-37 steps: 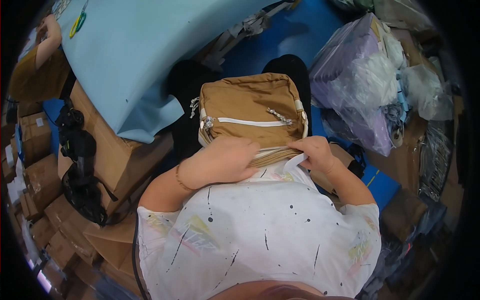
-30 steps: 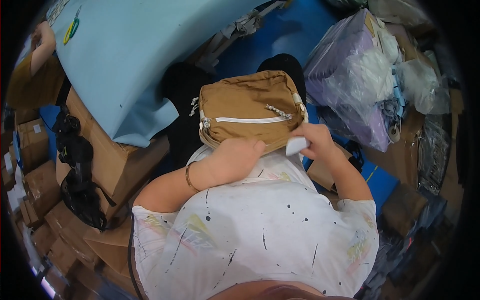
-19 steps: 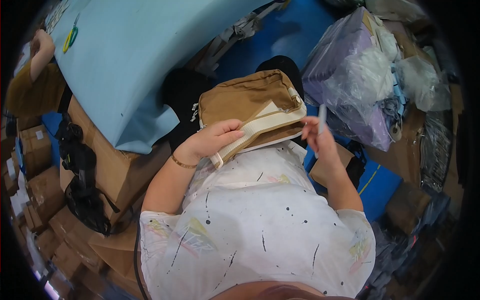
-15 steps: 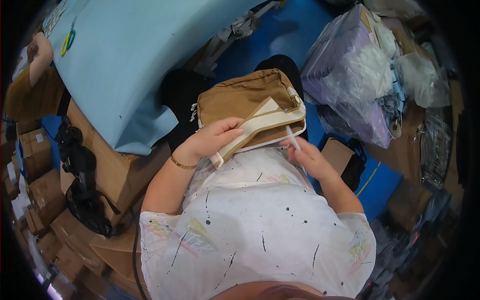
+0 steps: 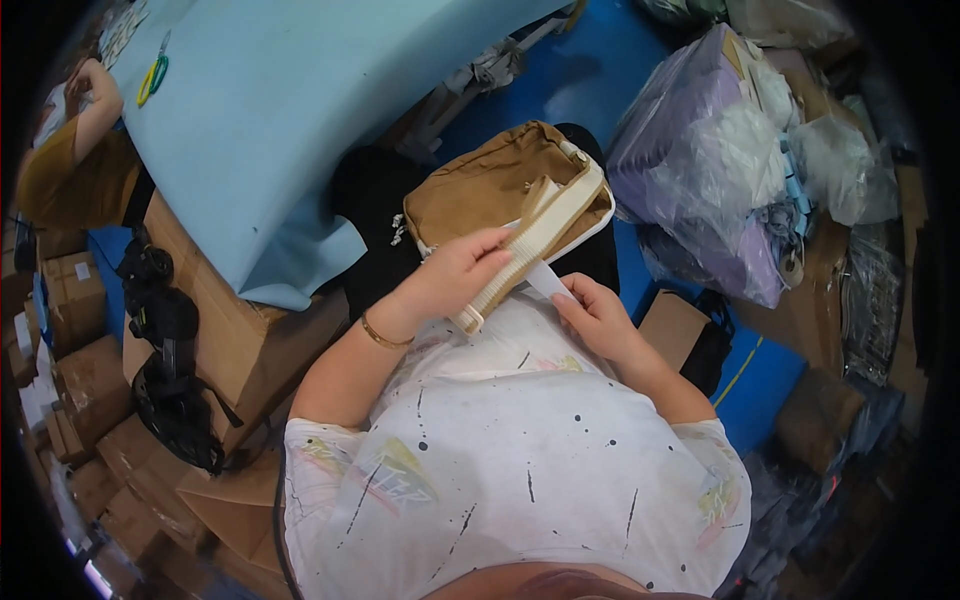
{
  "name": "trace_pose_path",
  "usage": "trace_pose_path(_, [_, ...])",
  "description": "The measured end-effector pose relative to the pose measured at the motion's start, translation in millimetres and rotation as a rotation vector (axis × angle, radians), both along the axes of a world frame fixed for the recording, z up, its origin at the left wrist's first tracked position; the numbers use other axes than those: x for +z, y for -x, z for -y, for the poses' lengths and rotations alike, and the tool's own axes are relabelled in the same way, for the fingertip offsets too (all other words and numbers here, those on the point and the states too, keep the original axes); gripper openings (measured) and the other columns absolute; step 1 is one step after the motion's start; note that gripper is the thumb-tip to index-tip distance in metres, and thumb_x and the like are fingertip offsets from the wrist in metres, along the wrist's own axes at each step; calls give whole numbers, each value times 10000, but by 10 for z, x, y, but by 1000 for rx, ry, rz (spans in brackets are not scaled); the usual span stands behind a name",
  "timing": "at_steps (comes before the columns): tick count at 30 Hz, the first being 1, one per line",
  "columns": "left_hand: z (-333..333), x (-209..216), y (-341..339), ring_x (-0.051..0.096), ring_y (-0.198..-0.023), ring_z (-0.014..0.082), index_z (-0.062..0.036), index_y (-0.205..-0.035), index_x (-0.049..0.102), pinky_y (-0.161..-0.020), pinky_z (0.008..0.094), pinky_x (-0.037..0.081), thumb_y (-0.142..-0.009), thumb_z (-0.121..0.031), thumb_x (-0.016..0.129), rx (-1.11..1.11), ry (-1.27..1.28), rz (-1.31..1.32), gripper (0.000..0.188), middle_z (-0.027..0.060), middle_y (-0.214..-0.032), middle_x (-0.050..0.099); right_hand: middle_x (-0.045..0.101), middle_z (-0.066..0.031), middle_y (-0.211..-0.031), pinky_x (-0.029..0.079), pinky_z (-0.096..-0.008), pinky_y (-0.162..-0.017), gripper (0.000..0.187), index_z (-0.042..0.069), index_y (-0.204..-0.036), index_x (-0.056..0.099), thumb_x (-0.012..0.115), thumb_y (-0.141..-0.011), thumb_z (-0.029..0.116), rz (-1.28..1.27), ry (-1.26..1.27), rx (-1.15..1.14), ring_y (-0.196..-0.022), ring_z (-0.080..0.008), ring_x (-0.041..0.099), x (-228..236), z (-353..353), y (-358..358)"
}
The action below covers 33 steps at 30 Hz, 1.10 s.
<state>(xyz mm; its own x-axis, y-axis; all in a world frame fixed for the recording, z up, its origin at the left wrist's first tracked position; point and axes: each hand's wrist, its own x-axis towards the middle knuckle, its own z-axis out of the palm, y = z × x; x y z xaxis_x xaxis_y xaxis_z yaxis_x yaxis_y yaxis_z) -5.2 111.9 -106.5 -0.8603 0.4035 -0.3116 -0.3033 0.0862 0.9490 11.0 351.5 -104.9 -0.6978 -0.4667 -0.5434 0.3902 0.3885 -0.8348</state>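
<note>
A brown fabric bag point(image 5: 480, 190) with white piping lies across my lap. Its cream-and-tan webbing strap point(image 5: 540, 232) runs over the bag's right side toward me. My left hand point(image 5: 462, 270), with a bracelet at the wrist, is closed on the strap, thumb on top. Between the thumb and fingers of my right hand point(image 5: 597, 318) is a thin white strip point(image 5: 546, 281), its far end reaching the strap's edge. Whether the strip is paper or plastic I cannot tell. Small pale zipper pulls point(image 5: 398, 230) hang at the bag's left edge.
Light blue sheet material point(image 5: 270, 130) covers a table at the left, with yellow-green thread snips point(image 5: 153, 80) on it. Another person's arm point(image 5: 95, 110) rests beside it. Cardboard boxes point(image 5: 215, 300) stand at left; a plastic-wrapped purple bundle point(image 5: 690, 150) stands at right.
My left hand and the strap have shifted right. My right hand has moved left and turned, bringing the white strip against the strap's edge. The bag has tilted.
</note>
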Motion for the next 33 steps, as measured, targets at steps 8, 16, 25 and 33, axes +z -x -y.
trace_pose_path(8, [-243,87,-214,619,-925,296,-56,-1270,496,-809,338,474,-923,-135,486,-32,166,-207,356,183,-1001,628,598,0,-838,438,-194,-541,190,43,-1079,593,520,-934,141,332,277,-196,-645,-64,545,-354,179,82])
trace_pose_path(16, [-243,80,-315,607,-723,136,-2,-1093,303,-691,235,459,-890,-98,587,116,236,-169,362,115,-784,654,614,-15,-882,425,-169,-540,195,30,-1086,592,554,-917,119,392,441,-189,-671,-71,564,-397,128,149])
trace_pose_path(25, [-189,-95,-310,608,-770,110,37,-1121,318,-731,235,462,-890,-158,609,156,23,-16,419,107,-821,674,621,-19,-817,394,-166,-492,169,33,-1038,617,593,-890,111,318,425,-204,-629,-63,558,-438,123,150])
trace_pose_path(33, [-210,28,-292,618,-786,124,44,-1072,523,-677,246,486,-911,-138,569,228,43,44,247,114,-878,655,653,-51,-880,445,-178,-566,185,33,-1016,612,632,-853,117,104,62,-83,-678,-70,596,141,-14,131])
